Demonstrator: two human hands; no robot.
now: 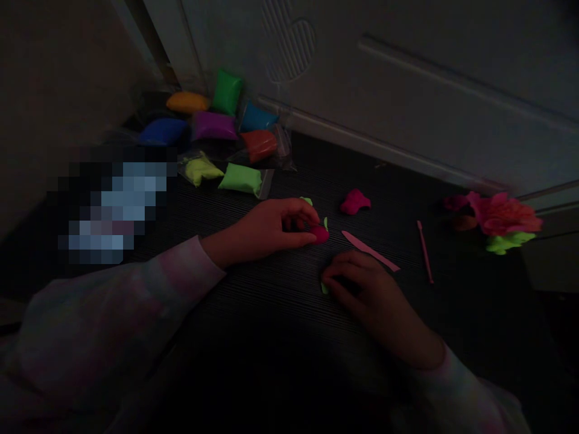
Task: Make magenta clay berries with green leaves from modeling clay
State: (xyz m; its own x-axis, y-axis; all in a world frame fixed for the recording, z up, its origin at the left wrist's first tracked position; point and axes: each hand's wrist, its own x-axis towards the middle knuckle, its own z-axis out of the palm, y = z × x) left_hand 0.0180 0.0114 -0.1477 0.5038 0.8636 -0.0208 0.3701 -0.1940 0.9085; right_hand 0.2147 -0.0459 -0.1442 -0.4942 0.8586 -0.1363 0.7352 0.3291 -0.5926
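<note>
My left hand [274, 228] is closed in a pinch on a small magenta piece of modelling clay [321, 234], low over the dark table. A thin light-green sliver of clay [325, 223] stands by its upper edge. Beyond my knuckles another bit of green clay [306, 201] shows in part. To the right and nearer to me, my right hand [368, 292] has its thumb and fingertips together at a small green clay piece [324, 289], mostly hidden by the fingers. Between the hands and the back lies a pink clay knife [368, 249].
A magenta clay lump [355, 202] and a thin pink modelling tool [425, 252] lie on the dark table [271, 301]. Far right sits a pink clay flower [506, 216] with green clay. Bagged clay, including a purple pack [214, 126], is piled back left, near a blurred patch [122, 211].
</note>
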